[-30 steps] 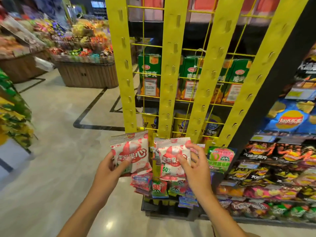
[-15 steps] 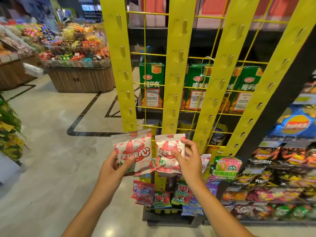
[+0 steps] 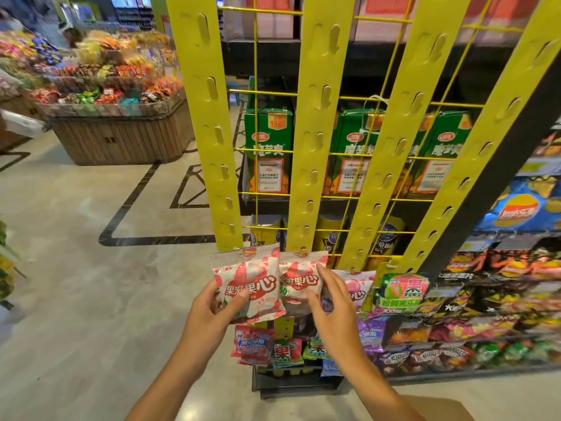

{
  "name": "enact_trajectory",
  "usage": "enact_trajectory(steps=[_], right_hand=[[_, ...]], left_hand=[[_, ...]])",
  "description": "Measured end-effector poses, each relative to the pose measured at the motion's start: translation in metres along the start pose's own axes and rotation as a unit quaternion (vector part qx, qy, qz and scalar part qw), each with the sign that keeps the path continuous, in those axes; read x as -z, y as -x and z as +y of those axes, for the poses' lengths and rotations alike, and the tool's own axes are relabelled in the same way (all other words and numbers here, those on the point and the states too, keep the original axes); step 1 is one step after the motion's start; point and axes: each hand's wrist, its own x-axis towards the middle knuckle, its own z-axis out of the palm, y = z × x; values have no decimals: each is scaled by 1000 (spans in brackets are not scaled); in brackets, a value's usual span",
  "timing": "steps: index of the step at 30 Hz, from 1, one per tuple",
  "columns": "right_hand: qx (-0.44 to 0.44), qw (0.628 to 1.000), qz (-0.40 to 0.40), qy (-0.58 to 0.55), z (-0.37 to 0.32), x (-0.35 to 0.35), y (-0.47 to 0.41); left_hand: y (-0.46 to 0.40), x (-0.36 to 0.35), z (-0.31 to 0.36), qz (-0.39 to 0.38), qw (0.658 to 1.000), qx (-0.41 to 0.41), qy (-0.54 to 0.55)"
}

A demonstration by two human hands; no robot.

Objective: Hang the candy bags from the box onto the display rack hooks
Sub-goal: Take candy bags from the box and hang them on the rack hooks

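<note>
My left hand (image 3: 212, 311) grips a white-and-red candy bag (image 3: 247, 284) by its lower left corner, just under the bottom of the left yellow rack strip (image 3: 212, 132). A second identical candy bag (image 3: 299, 276) hangs from a hook at the foot of the middle strip (image 3: 315, 132). My right hand (image 3: 329, 305) is in front of that bag's right edge, fingers spread and touching it. A pink bag (image 3: 359, 287) and a green bag (image 3: 400, 291) hang on the strips to the right. No box is in view.
Below hang several smaller candy packets (image 3: 273, 349). Green cartons (image 3: 268, 147) sit behind the yellow wire grid. Snack shelves (image 3: 501, 299) fill the right. A wooden candy bin (image 3: 121, 138) stands on the tiled floor (image 3: 76, 268) at the left.
The bag in my right hand has gone onto the middle strip's hook and my fingers have loosened from it. The left hand still holds its bag. The camera has come closer.
</note>
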Motion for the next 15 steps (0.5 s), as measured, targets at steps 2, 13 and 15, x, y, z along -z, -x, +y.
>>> enact_trajectory(steps=[2,13,15], right_hand=[[18,998,-19,53,-2,2,5],[-39,979,-131,-153,-68,27,14],[-30,983,-90,-157,-74,28,10]], left_hand=[[-2,-1,-1,-7,1000,1,0],[-7,-27,6,-105,992,-57,-30],[-7,-36,10,-117,989,-80,-39]])
